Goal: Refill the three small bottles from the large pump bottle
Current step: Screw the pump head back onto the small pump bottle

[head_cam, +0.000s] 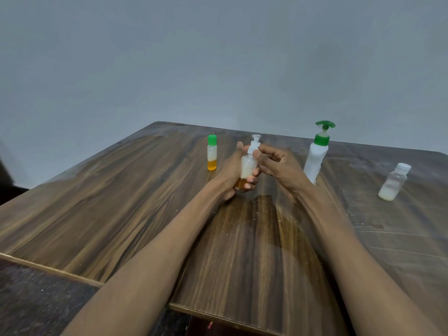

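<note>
Left hand (234,169) grips the small bottle (247,167) to steady it while right hand (278,163) pinches its cap (254,144), apparently turning it.

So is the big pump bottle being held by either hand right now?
No, the big pump bottle stands alone on the table, while the left hand and right hand hold a small bottle.
</note>
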